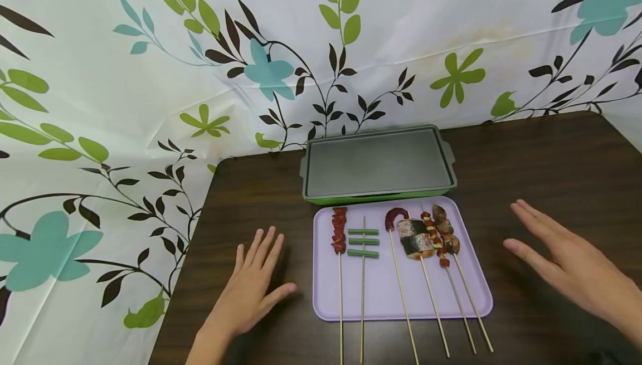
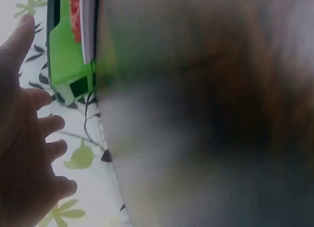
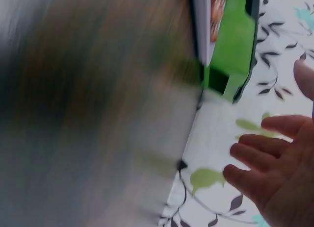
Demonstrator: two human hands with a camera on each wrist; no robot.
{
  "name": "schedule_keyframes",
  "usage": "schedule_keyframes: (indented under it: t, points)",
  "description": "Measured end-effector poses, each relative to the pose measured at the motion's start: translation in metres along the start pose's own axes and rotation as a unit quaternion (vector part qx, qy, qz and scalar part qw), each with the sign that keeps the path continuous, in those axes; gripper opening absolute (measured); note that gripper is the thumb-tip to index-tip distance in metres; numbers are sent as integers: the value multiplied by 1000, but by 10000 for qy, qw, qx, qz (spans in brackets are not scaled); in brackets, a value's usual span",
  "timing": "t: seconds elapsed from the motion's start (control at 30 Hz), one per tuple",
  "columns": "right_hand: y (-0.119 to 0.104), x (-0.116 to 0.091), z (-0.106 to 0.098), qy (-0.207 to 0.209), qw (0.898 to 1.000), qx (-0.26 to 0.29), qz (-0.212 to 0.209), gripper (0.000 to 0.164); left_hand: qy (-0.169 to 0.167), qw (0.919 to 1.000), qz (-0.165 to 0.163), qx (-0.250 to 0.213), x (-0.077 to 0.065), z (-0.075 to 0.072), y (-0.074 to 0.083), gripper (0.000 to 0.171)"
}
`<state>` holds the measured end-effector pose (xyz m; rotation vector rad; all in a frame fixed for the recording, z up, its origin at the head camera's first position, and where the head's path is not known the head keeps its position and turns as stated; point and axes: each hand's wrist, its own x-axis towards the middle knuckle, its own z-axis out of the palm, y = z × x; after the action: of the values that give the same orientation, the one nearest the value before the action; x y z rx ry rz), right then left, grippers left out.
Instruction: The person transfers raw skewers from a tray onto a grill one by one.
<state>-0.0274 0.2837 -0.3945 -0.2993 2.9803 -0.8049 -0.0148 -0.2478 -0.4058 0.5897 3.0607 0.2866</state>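
My left hand (image 1: 251, 290) is spread with its fingers straight, left of a light purple tray (image 1: 381, 298), and holds nothing. On the other side, my right hand (image 1: 577, 267) has its fingers extended, apart from the tray and empty. Several skewers lie on the tray, their sticks jutting over the near edge: a red meat skewer (image 1: 339, 231), a green vegetable skewer (image 1: 363, 241), a curled tentacle skewer (image 1: 395, 217), a fish skewer (image 1: 416, 238), a red-and-green mixed skewer (image 1: 435, 237) and a brown mushroom-like skewer (image 1: 446, 228).
Behind the tray stands a green grill with a flat grey plate (image 1: 378, 161). Everything sits on a dark wood table (image 1: 511, 175). A white cloth with leaf and flower prints (image 1: 391, 36) hangs along the back and left.
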Motion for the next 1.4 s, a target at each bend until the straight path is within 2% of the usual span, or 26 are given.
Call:
schedule_keyframes:
  t: [0.23,0.4,0.5,0.6,0.8,0.93,1.17,1.4]
  points:
    - [-22,-3,11,122,9997,196,32,68,-210,9994,255,-124,2,12,13,87]
    - [-39,-3,24,374,9985,352,170,50,-343,9982,463,-162,2,14,19,86]
    - [-46,-1,31,284,9981,376,408,40,-430,9973,580,-134,3,13,22,86]
    - [-51,0,35,-24,9978,276,607,35,-587,9960,656,-118,4,11,24,87]
    - [-58,1,43,-517,9973,88,513,23,-861,9937,717,-48,8,8,28,88]
    - [-61,2,48,-821,9955,-7,464,21,-1011,9924,697,-22,8,9,30,89]
    - [-61,4,50,-896,9949,70,456,19,-1070,9919,687,18,9,13,31,90]
    - [-56,4,50,-1091,9903,456,730,18,-1061,9920,682,32,8,15,32,90]
